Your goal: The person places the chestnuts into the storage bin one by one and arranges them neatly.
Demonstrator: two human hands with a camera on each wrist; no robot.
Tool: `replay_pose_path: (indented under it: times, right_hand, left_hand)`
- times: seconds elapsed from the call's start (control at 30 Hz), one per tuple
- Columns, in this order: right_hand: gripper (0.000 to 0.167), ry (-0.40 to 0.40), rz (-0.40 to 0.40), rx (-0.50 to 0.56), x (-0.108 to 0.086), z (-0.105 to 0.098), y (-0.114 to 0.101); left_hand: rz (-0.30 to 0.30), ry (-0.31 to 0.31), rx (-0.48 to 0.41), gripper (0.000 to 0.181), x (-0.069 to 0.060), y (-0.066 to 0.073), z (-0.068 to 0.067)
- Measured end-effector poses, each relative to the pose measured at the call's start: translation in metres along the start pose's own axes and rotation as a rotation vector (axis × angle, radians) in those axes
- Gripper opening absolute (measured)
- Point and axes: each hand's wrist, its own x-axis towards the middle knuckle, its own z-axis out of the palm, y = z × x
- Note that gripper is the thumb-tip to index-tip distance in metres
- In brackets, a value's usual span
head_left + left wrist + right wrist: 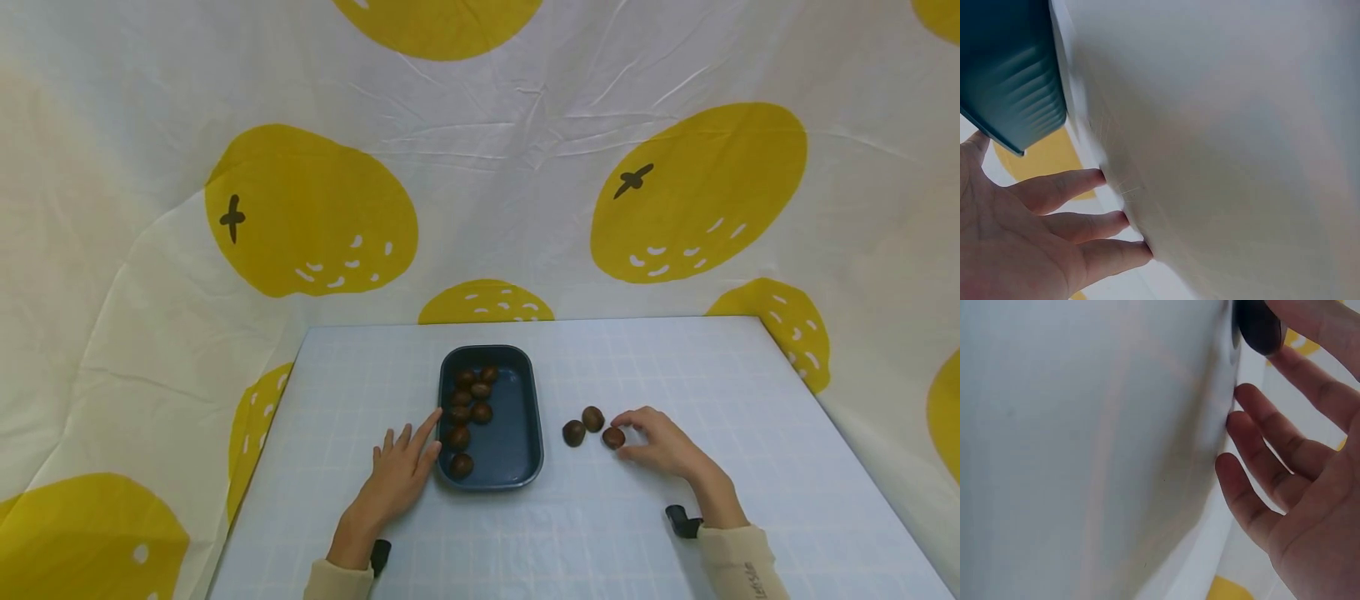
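Note:
A dark blue tray [513,467] with several brown chestnuts [482,412] along its left side stands on the table. My left hand [395,479] lies at the tray's left edge, fingers spread, index finger and thumb touching the rim. In the left wrist view the other fingertips [1116,219] rest on the tabletop beside the tray wall [1029,87]. To the right of the tray, my right hand [663,446] pinches a chestnut [613,437] between thumb and index finger, low at the table. Two more chestnuts, one nearer [573,432] and one farther [592,418], lie just left of it.
The table [487,550] has a pale checked cover. Behind and around it hangs a white cloth [510,208] printed with yellow fruit. A black wrist device [682,522] sits by the right wrist, another [380,556] by the left.

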Motion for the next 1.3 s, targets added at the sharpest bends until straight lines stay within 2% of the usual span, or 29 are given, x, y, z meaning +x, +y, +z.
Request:
replay_pose_path:
  times: [0.37, 0.83, 1.1, 1.3]
  right_hand:
    - [0.036, -0.006, 0.016, -0.045, 0.003, 0.002, 0.002]
    - [0.034, 0.017, 0.005, -0.043, 0.003, 0.005, 0.002]
    - [0.035, 0.047, 0.017, -0.015, 0.003, 0.006, -0.001]
    - [0.033, 0.068, 0.015, 0.052, 0.005, 0.007, -0.010]
  left_hand:
    - [0.036, 0.033, 0.013, 0.054, 0.000, -0.001, 0.000]
    - [0.016, 0.010, 0.016, 0.055, 0.000, 0.000, 0.000]
    - [0.004, 0.003, 0.015, 0.055, -0.001, 0.000, 0.000]
    - [0.015, 0.021, 0.013, 0.055, -0.001, 0.000, 0.000]
